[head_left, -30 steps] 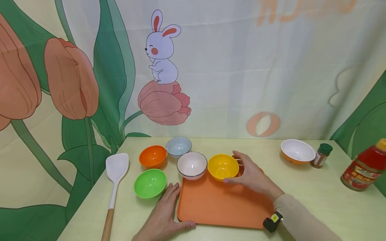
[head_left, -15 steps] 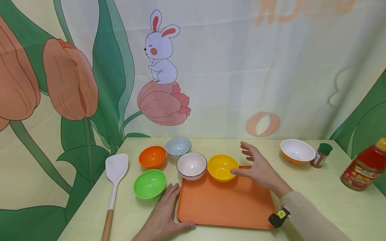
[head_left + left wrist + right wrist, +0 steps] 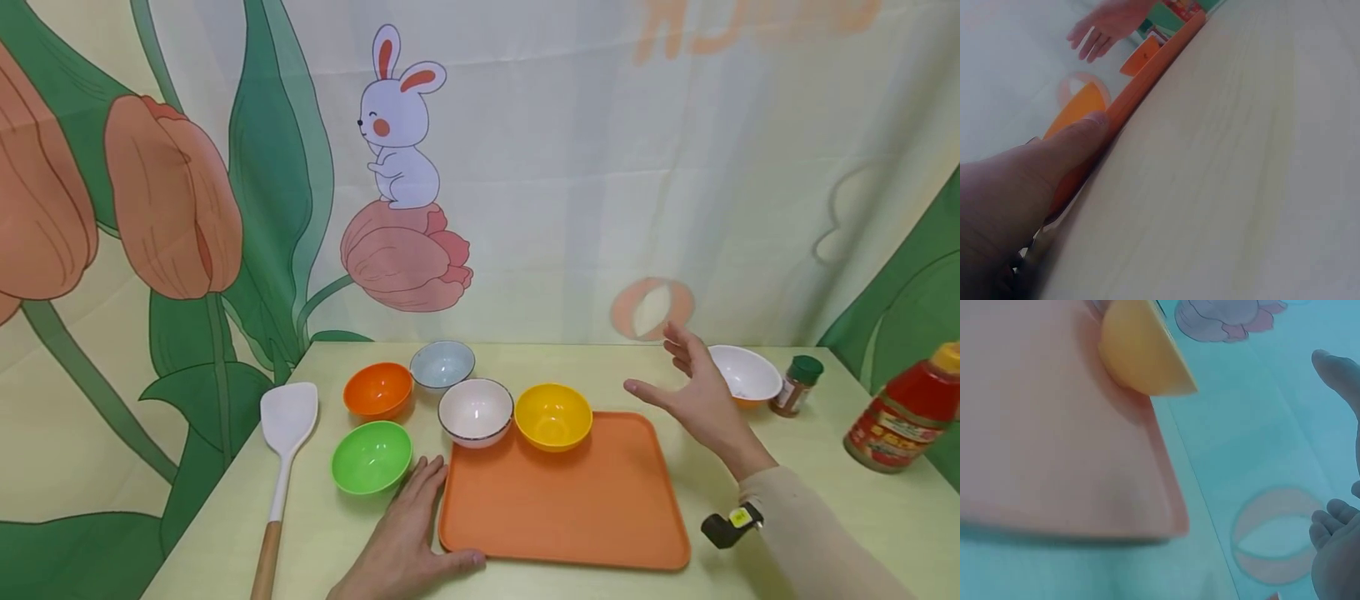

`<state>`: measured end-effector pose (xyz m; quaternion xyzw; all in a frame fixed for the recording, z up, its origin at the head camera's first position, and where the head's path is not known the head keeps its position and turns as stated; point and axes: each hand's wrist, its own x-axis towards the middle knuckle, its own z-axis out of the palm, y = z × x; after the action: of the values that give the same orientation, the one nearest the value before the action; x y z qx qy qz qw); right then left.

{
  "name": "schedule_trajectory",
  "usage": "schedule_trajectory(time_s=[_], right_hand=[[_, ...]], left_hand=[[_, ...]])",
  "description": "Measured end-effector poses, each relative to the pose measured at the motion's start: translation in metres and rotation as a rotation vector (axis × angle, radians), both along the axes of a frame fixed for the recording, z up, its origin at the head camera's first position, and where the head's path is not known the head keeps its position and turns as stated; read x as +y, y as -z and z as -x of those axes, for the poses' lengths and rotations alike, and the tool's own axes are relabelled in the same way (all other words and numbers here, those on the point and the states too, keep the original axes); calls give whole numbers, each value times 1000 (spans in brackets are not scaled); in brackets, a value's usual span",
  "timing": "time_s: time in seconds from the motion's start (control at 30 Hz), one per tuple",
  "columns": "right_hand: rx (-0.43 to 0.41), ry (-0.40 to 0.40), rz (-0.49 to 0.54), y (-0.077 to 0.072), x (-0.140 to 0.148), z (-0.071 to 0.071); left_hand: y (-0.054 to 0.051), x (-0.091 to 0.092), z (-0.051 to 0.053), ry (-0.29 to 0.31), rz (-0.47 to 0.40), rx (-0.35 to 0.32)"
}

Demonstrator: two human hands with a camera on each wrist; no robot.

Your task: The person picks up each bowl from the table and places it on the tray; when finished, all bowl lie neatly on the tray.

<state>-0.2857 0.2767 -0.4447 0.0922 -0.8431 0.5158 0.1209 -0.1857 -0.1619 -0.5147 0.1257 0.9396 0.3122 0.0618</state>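
Note:
My left hand [image 3: 405,533] rests at the left edge of the orange tray [image 3: 570,517], fingers extended and thumb along the near corner. The thumb [image 3: 1079,140] shows against the tray in the left wrist view. In the air right of the tray, my right hand [image 3: 708,400] holds nothing, its thumb spread from the fingers. It partly hides a bowl with a white inside [image 3: 746,373]. A yellow bowl [image 3: 553,418] stands on the tray's far part, beside a white dark-rimmed bowl [image 3: 476,413] at the far left corner. A green bowl [image 3: 372,457] is just beyond my left fingertips.
An orange bowl [image 3: 378,391] and a pale blue bowl [image 3: 442,365] stand at the back left. A white spatula [image 3: 288,421] with a wooden handle lies at the left. At right are a green-capped spice jar [image 3: 797,386] and a red sauce bottle [image 3: 903,412].
My right hand has let go of the yellow bowl and moved right, towards the bowl with the white inside. The yellow bowl stays on the tray, and my left hand has not moved.

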Motion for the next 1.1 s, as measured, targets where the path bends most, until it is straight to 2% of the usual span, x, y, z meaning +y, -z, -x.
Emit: schedule_trajectory(time_s=[0.73,1.1], right_hand=[[17,290,1,21,70,-21],[-4,377,22,35,89,-32]], left_hand=[[2,0,0,3,4,22],[4,-1,-2,15,-15,59]])
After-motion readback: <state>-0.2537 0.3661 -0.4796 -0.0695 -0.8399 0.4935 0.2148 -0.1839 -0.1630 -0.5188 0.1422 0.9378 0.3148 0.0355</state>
